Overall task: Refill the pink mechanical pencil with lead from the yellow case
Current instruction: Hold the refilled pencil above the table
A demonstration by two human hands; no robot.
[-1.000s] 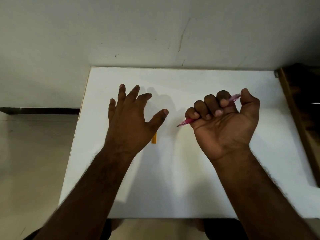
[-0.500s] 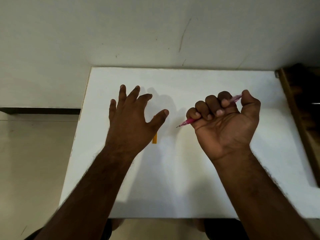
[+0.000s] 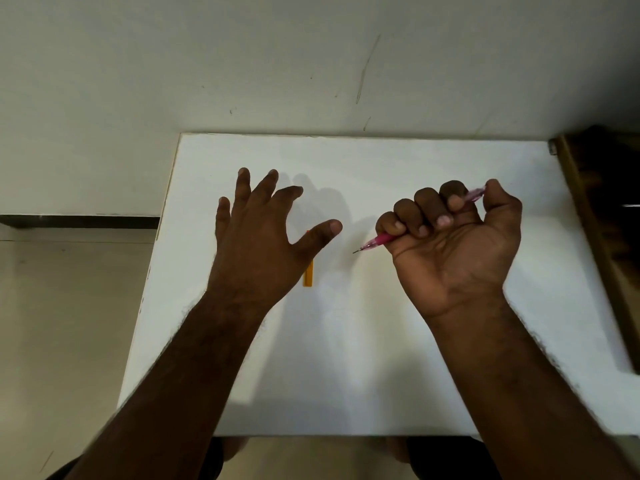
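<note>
1. White table against a pale wall; that is all the surface holds beyond my two things.
2. Pencil: wrapped in my right hand, fist closed round the barrel, tip poking out toward the left, the cap end under my thumb.
3. Case: lying flat on the table, mostly hidden beneath my left hand, only its near end showing by the thumb.
4. Left hand hovers over the case with fingers spread wide, gripping nothing; I cannot tell whether it touches the case.
5. Risks, as I judge them:
   - The case is slim and flat on a smooth top, so a clumsy pinch could skid it away.
   - Opened carelessly, it could spill thin leads that snap or roll off.
   - My fist covers the barrel, so I must shift grip to free the cap, and the pencil could slip.
</note>
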